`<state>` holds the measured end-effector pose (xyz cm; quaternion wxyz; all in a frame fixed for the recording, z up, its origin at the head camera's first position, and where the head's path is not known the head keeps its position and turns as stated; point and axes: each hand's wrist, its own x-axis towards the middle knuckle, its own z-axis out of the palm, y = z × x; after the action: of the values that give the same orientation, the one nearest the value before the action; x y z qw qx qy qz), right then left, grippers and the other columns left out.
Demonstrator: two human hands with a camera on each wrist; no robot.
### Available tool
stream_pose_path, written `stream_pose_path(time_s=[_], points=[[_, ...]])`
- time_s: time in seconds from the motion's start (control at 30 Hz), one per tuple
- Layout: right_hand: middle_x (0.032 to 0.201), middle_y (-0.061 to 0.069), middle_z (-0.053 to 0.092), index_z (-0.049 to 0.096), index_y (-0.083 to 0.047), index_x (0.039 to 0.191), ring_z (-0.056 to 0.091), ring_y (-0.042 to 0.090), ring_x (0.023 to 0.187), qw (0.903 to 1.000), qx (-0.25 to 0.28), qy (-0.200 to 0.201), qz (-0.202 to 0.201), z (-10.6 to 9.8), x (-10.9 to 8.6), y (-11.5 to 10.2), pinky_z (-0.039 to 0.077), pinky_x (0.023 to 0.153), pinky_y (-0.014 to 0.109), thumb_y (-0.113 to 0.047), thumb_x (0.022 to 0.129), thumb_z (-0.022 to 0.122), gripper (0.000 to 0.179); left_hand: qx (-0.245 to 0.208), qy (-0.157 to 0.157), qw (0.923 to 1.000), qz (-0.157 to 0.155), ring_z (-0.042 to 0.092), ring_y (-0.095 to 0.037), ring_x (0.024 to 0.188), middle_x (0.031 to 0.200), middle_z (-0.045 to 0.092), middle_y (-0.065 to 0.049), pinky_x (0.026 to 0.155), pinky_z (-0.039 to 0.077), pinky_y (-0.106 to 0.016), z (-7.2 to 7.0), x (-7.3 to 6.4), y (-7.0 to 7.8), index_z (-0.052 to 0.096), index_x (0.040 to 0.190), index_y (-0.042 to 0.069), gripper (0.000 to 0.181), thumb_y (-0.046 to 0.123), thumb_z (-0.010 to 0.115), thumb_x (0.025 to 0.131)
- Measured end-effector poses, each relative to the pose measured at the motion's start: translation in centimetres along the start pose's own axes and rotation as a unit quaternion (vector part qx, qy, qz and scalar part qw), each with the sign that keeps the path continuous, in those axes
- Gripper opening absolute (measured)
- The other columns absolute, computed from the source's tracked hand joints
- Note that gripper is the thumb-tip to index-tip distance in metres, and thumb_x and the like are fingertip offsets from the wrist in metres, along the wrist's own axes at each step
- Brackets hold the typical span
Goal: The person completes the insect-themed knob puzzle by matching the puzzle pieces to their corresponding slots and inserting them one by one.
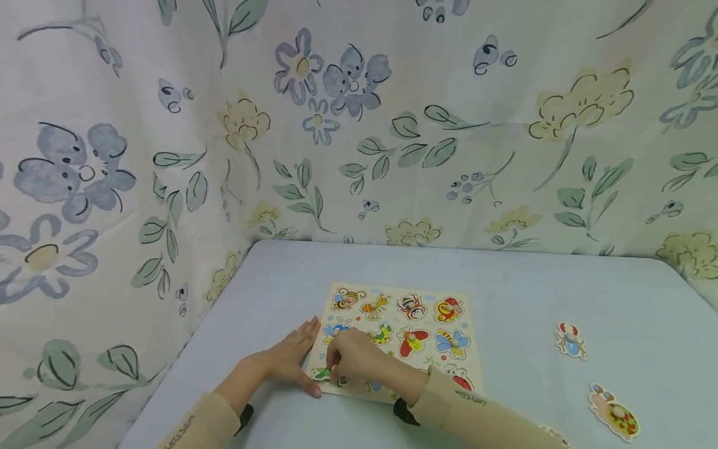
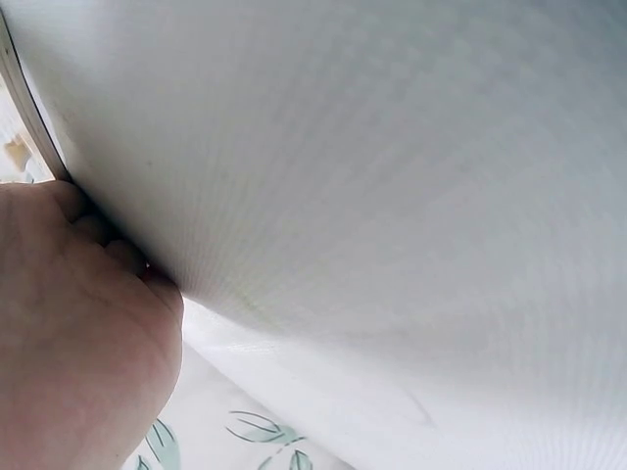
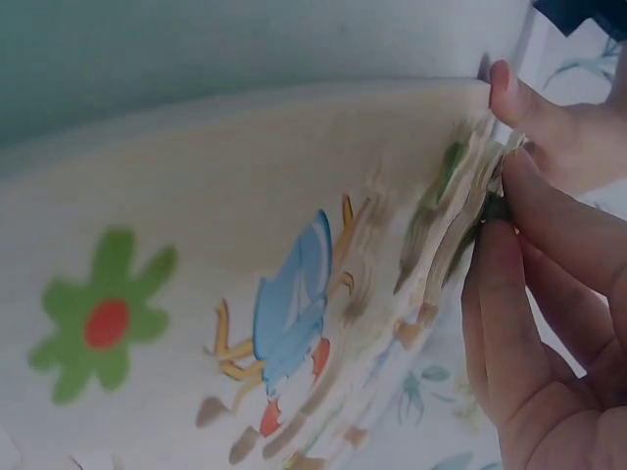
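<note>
A wooden peg puzzle board (image 1: 472, 365) with colourful insect pieces lies on the table. My left hand (image 1: 288, 355) rests at its left edge, fingers stretched and thumb by the near corner. Bent over the lower left of the board, my right hand (image 1: 359, 355) pinches a green insect puzzle piece (image 1: 321, 374) between thumb and fingers. Those fingers hide part of the piece and some of the bottom row. In the right wrist view, a printed blue beetle picture (image 3: 294, 299) shows on the board near that hand.
To the right of the board lie a blue and red beetle piece (image 1: 572, 341) and a pink piece with a spotted red and green back (image 1: 617, 413). Another piece (image 1: 555, 435) is partly hidden by the right sleeve. A flowered curtain (image 1: 359, 187) hangs behind the table.
</note>
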<state>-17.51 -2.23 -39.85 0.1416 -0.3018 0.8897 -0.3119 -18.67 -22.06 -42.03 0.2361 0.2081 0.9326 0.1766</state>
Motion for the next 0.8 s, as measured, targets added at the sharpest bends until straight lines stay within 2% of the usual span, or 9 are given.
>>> stream_pose_path(time_s=[0.3, 0.57, 0.8], points=[[0.064, -0.011, 0.054, 0.069, -0.013, 0.068, 0.045, 0.002, 0.063, 0.9998, 0.014, -0.007, 0.014, 0.40, 0.36, 0.23, 0.041, 0.058, 0.016, -0.008, 0.075, 0.083, 0.017, -0.001, 0.000, 1.0000, -0.001, 0.004, -0.036, 0.148, 0.161, 0.002, -0.020, 0.119, 0.012, -0.050, 0.04, -0.10, -0.02, 0.008, 0.153, -0.005, 0.130, 0.053, 0.085, 0.066], [0.063, -0.011, 0.055, 0.069, -0.013, 0.068, 0.047, 0.002, 0.060, 0.9996, 0.006, -0.005, 0.028, 0.59, 0.62, 0.32, 0.042, 0.056, 0.016, -0.009, 0.076, 0.083, 0.016, -0.001, 0.003, 1.0000, -0.004, 0.004, -0.036, 0.148, 0.161, 0.003, -0.020, 0.119, 0.011, -0.050, -0.02, -0.05, 0.13, 0.009, 0.153, -0.005, 0.130, 0.053, 0.085, 0.065], [0.060, -0.011, 0.054, 0.070, -0.012, 0.067, 0.044, 0.002, 0.062, 1.0000, -0.002, -0.002, 0.006, 0.93, 0.83, -0.03, 0.040, 0.059, 0.016, -0.008, 0.074, 0.084, 0.017, -0.002, 0.003, 1.0000, 0.001, 0.004, -0.036, 0.148, 0.161, 0.002, -0.020, 0.119, 0.011, -0.050, -0.04, -0.19, 0.19, 0.008, 0.153, -0.005, 0.130, 0.053, 0.084, 0.066]])
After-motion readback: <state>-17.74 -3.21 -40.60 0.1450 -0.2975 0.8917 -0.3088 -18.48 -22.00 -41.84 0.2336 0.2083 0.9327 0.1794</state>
